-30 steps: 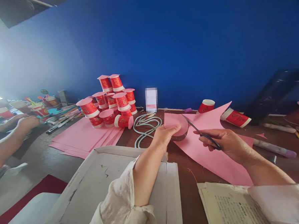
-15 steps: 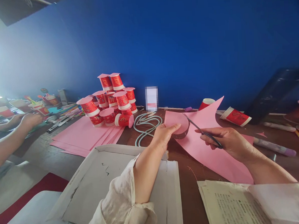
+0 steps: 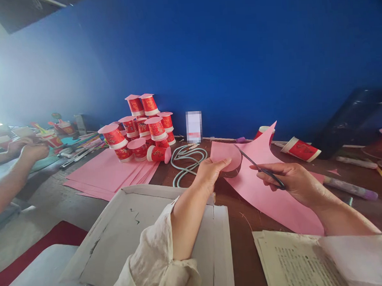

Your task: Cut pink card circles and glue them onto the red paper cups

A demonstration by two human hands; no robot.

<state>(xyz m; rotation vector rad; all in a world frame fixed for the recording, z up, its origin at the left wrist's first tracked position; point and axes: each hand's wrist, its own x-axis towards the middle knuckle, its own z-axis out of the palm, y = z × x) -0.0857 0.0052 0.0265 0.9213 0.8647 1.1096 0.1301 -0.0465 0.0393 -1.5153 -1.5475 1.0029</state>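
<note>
My left hand (image 3: 211, 171) pinches the rounded left part of a pink paper sheet (image 3: 260, 186), holding it just above the brown table. My right hand (image 3: 290, 181) grips black scissors (image 3: 258, 167); the blades point up and left into the sheet, right beside the rounded edge. The sheet's far corner curls upward in front of a red paper cup (image 3: 263, 132) lying on its side. Both of my arms wear pale rolled sleeves.
A pile of red cups with pink lids (image 3: 140, 128) stands on a stack of pink sheets (image 3: 109, 173). A coiled cable (image 3: 185, 160), a flattened white box (image 3: 141, 231), a printed page (image 3: 296, 261), another cup (image 3: 302, 149) and markers (image 3: 350, 188) lie around. Another person's arms (image 3: 16, 169) work at left.
The sheet's far corner has lifted and curled further up. The scissors have edged slightly along the rounded edge. The other person's hands at left have shifted.
</note>
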